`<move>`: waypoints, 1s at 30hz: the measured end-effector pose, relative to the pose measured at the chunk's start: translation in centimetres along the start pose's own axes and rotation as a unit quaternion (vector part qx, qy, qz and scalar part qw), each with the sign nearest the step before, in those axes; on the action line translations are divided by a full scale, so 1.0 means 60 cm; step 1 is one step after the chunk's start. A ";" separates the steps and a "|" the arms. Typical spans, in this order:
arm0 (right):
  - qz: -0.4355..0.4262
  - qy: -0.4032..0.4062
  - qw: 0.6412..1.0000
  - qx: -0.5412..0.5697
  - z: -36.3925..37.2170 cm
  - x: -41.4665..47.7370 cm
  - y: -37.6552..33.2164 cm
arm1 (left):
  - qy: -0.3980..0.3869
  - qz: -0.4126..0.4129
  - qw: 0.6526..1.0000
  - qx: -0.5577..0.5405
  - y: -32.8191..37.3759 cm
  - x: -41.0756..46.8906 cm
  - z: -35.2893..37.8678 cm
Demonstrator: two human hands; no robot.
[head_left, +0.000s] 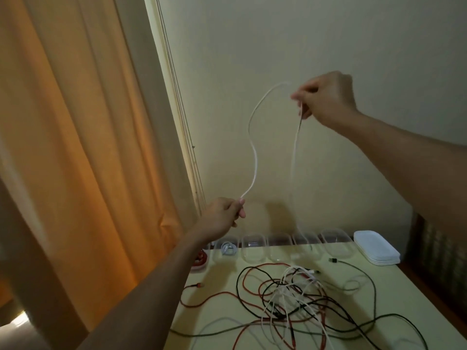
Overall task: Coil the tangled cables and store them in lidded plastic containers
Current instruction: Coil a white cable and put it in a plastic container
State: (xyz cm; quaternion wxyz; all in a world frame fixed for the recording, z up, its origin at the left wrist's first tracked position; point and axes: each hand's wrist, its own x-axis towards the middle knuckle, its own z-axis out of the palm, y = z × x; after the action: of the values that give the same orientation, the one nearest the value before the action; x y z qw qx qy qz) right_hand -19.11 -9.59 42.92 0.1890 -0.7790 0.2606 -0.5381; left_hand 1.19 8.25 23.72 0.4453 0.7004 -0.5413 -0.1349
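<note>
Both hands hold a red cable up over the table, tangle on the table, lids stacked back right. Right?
No: the held cable is white, not red. The head view shows the left hand and right hand holding the white cable up over the table, tangle on the table, lids stacked back right.

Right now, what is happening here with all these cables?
A person holds one white cable up over the table, left hand low, right hand high. The other cables lie in a tangle below. At the back stands a row of clear containers; one holds a coiled cable. White lids are stacked beside them.
</note>
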 end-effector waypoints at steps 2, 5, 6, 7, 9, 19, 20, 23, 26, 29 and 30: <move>0.023 0.044 0.997 0.056 -0.003 0.011 0.001 | 0.005 -0.003 1.000 -0.014 0.003 -0.002 0.003; 0.052 -0.126 0.990 -0.039 0.010 -0.005 0.013 | -0.001 -0.006 1.000 -0.026 0.005 -0.007 0.000; 0.047 -0.143 0.986 -0.068 0.014 -0.013 0.020 | -0.008 -0.009 0.999 -0.031 0.005 -0.010 -0.003; 0.042 -0.129 0.988 -0.075 0.017 -0.018 0.026 | -0.014 -0.014 0.999 -0.047 0.006 -0.013 -0.005; 0.060 -0.078 0.994 -0.045 0.021 -0.021 0.047 | -0.012 -0.037 0.993 -0.111 0.011 -0.017 -0.008; -0.012 -0.255 0.951 -0.177 0.042 -0.156 0.191 | 0.034 -0.080 0.675 -0.733 0.002 -0.042 -0.069; -0.014 -0.275 0.941 -0.198 0.044 -0.176 0.208 | 0.057 -0.059 0.649 -0.757 0.004 -0.045 -0.081; -0.033 -0.300 0.927 -0.224 0.053 -0.232 0.240 | 0.097 -0.021 0.593 -0.799 0.012 -0.048 -0.111; -0.065 -0.321 0.919 -0.219 0.069 -0.274 0.227 | 0.119 0.004 0.582 -0.804 0.023 -0.039 -0.127; -0.105 -0.324 0.922 -0.184 0.070 -0.310 0.194 | 0.191 0.027 0.673 -0.714 0.033 -0.020 -0.139; -0.118 -0.317 0.925 -0.172 0.065 -0.323 0.181 | 0.209 0.039 0.718 -0.663 0.033 -0.014 -0.141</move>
State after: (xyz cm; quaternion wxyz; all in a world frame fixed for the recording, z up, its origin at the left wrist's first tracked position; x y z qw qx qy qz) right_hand -23.20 -6.30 20.98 0.0605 -0.9544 0.1821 -0.2286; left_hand 5.30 13.02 29.78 0.9023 0.2149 -0.2335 -0.2919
